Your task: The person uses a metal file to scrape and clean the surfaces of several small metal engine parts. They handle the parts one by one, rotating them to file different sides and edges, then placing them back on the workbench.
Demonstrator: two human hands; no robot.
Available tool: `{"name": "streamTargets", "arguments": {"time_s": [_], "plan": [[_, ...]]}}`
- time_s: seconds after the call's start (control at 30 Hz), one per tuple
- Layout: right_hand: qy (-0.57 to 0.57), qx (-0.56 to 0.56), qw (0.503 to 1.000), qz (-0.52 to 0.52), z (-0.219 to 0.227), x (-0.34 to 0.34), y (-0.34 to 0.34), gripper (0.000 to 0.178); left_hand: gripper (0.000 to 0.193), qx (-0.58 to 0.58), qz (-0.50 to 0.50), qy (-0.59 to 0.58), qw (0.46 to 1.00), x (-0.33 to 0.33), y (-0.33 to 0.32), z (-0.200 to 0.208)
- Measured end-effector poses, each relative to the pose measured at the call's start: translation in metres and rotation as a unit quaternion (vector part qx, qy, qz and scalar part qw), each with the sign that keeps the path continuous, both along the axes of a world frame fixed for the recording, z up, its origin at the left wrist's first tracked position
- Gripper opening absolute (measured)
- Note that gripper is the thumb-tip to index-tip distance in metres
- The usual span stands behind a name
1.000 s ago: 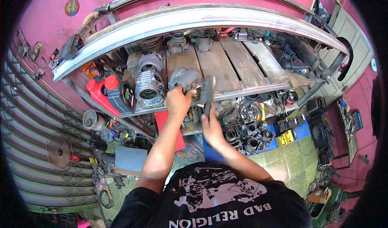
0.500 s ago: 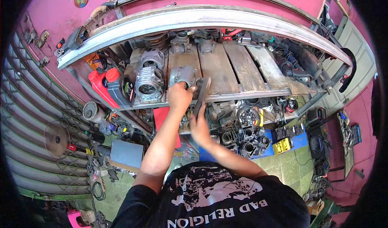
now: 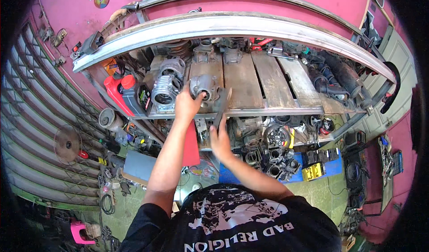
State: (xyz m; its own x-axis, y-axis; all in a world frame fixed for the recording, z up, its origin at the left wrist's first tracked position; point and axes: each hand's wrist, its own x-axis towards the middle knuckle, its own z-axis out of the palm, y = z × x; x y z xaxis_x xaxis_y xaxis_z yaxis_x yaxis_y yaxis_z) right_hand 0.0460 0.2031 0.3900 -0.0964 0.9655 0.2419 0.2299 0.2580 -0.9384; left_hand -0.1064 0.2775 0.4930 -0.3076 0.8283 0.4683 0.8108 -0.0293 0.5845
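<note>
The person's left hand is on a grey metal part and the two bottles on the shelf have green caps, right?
Not green: the head view shows red caps on the two bottles on the shelf. The left hand is on the grey metal part.

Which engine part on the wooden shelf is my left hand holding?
The rounded grey casting, just right of the finned cylinder; your left hand grips it, while the others sit unheld.

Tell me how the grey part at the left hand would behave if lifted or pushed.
The grey part looks like cast metal, so it is probably stiff and heavy for its size. Its rounded body might rock if pushed. Its dull surface suggests it may not be very slippery.
</note>
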Motion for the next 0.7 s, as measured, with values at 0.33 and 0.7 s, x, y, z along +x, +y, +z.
{"name": "streamTargets", "arguments": {"time_s": [0.33,0.7], "plan": [[0.097,-0.066,0.988,0.101,0.009,0.050,0.067,0.062,0.050,-0.082,0.078,-0.063,0.992,0.005,0.008,-0.012],[0.095,-0.033,0.990,0.097,0.032,0.063,0.089,0.058,0.047,-0.030,0.096,-0.054,0.994,0.013,0.012,-0.020]]}}
